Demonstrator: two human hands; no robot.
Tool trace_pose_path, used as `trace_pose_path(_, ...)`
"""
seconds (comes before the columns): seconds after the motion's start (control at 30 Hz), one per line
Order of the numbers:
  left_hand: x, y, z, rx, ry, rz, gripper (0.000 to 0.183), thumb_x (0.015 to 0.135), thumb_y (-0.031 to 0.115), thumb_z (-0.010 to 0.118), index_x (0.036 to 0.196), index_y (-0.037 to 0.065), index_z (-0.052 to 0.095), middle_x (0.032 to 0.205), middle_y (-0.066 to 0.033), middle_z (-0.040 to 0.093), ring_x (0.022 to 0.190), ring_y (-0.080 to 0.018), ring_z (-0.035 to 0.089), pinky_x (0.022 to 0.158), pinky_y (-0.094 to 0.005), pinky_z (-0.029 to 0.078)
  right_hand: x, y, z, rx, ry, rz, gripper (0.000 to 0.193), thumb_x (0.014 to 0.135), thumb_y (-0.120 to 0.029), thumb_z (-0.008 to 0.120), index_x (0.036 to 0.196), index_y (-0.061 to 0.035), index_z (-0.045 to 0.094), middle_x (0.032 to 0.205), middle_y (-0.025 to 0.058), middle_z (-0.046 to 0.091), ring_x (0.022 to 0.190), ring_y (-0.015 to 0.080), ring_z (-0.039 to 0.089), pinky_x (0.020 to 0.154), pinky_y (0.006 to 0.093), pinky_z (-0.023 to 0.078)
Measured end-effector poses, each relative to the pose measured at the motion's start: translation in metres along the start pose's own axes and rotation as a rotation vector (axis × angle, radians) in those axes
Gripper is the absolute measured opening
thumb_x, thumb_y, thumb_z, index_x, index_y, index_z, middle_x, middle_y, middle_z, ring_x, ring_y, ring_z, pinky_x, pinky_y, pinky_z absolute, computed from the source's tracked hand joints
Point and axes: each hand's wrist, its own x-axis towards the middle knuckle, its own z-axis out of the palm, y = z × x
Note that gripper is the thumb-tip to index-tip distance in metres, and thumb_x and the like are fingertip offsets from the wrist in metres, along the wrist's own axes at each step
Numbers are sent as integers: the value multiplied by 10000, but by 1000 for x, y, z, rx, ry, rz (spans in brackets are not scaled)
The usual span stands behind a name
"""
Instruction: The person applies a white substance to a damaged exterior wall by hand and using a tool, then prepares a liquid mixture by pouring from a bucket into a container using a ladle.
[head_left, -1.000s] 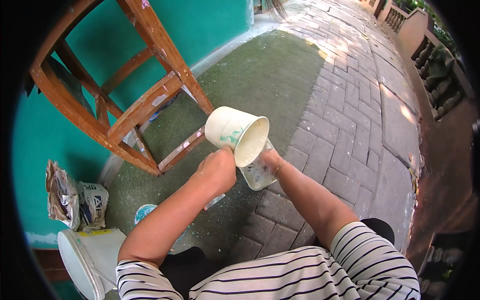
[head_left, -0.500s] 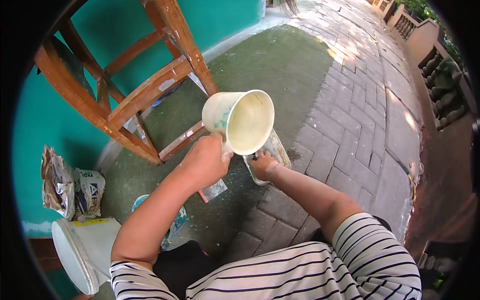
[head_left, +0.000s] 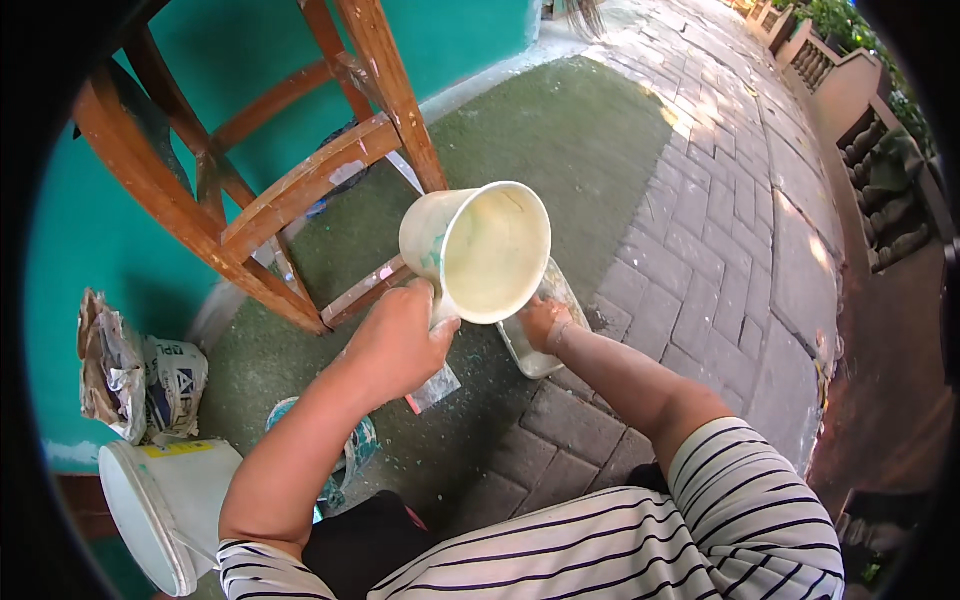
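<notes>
My left hand (head_left: 397, 343) grips the handle of a white plastic mug (head_left: 480, 250) stained with green paint, tilted so its pale, wet-looking inside faces me. Just beyond and below it, my right hand (head_left: 543, 320) rests on the rim of a clear rectangular container (head_left: 537, 335) standing on the ground at the edge of the paving. The mug's mouth hangs partly over that container. Most of the container is hidden by the mug and my hand.
A wooden ladder-like frame (head_left: 270, 170) leans against the teal wall (head_left: 130, 220) at upper left. A white bucket (head_left: 160, 505) and crumpled paper bags (head_left: 135, 375) sit at lower left, a small paint-smeared tin (head_left: 350, 450) near my left forearm. Grey paving bricks (head_left: 720, 220) stretch right.
My left hand has raised and turned the mug so its opening faces me more. My right hand has shifted onto the clear container's rim.
</notes>
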Motion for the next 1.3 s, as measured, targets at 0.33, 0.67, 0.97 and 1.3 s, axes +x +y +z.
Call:
trace_pose_path(0.33, -4, -1, 1, -140, -58, -23, 268, 866, 135, 573, 909, -117, 492, 861, -296, 592, 643, -359, 647, 466, -393, 547, 0, 20, 12, -57, -256, -45, 244, 754, -98, 545, 942, -10, 672, 1299, 210, 480, 1068, 334, 585, 852, 394, 502)
trace_pose_path(0.67, -5, 8, -1, -200, -102, -42, 308, 869, 142, 570, 948, -143, 482, 849, -282, 599, 590, -341, 645, 412, -370, 530, 19, 6, 57, 49, 217, -157, 415, 803, -151, 543, 1212, -83, 559, 1286, 152, 524, 1061, 290, 595, 899, 384, 478)
trace_pose_path(0.97, 2, 8, 9, -118, -65, -16, 302, 858, 148, 587, 953, -126, 502, 889, -296, 597, 756, -407, 632, 619, -443, 525, 22, -2, 50, 255, 315, -258, 399, 775, -118, 507, 1154, -27, 597, 1197, 194, 570, 1098, 353, 548, 947, 401, 441)
trace_pose_path(1.3, 15, 7, 12, -42, -83, -117, 345, 830, 197, 614, 1018, -81, 535, 970, -294, 592, 957, -429, 568, 837, -449, 443, 7, -3, 5, 67, 91, 76, 488, 848, -182, 445, 1312, -31, 448, 1292, 221, 501, 1130, 353, 551, 946, 408, 444)
